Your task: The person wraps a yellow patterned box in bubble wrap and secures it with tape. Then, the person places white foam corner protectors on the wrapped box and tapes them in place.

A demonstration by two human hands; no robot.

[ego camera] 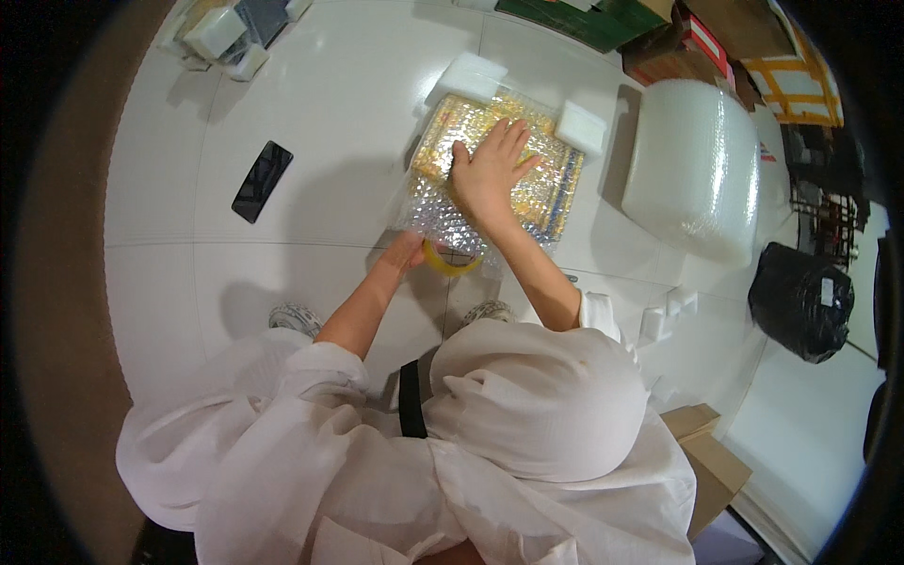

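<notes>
A flat package in clear bubble wrap (452, 212), with yellow patterned contents showing through, lies on the tiled floor in front of me. My right hand (489, 173) rests flat on top of it with the fingers spread. At the near left corner of the package, my left hand (411, 248) grips the left side of a roll of yellowish tape (452, 263); the wrap partly hides those fingers and the roll's far side. One white foam block (474, 76) sits at the package's far edge. Another white foam block (580, 127) is at its far right corner.
A black phone (262, 182) lies to the left. On the right stand a large bubble-wrap roll (692, 169) and a black plastic-wrapped bundle (801, 302). Foam pieces (664, 316) lie near my right knee, a cardboard box (713, 466) behind them. Wrapped foam-cornered items (226, 35) are far left.
</notes>
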